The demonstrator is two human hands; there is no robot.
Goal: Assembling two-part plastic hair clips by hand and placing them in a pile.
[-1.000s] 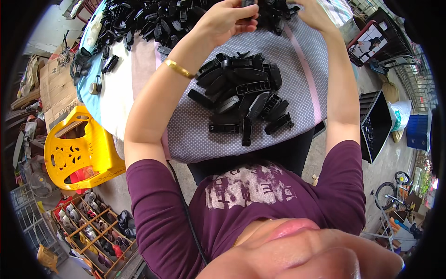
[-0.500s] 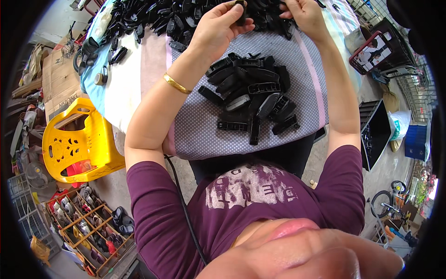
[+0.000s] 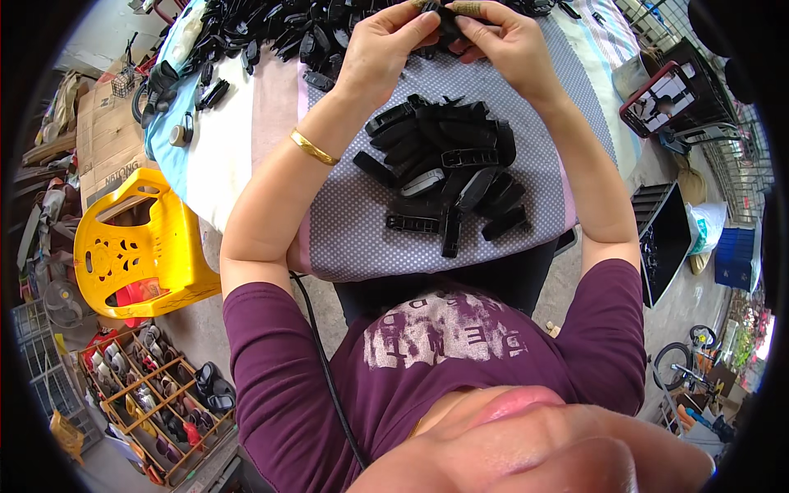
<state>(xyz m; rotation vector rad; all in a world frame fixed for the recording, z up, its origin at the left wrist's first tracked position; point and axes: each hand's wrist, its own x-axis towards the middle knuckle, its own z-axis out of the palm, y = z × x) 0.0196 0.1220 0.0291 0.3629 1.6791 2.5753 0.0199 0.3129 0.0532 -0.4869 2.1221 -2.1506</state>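
My left hand (image 3: 388,45) and my right hand (image 3: 508,51) meet above the far part of the cloth-covered table (image 3: 345,238). Pinched between their fingertips is a small black plastic part (image 3: 445,25), mostly hidden by the fingers. Cloth or tape seems to wrap some fingertips. Beyond and beside the hands spreads a large heap of loose black plastic pieces (image 3: 271,33). Nearer to me lies a smaller pile of long, curved black plastic pieces (image 3: 472,135), several with slotted or ridged sides and one with a grey face.
A yellow plastic chair (image 3: 136,246) stands at the left, above a wooden rack (image 3: 156,403) of shoes. Right of the table are a phone (image 3: 657,99) on a stand and a black crate (image 3: 662,238). A dark cable (image 3: 325,361) runs along my left side.
My right hand has moved left from the heap to my left hand, and its fingers now close on the black part too. The smaller pile looks unchanged.
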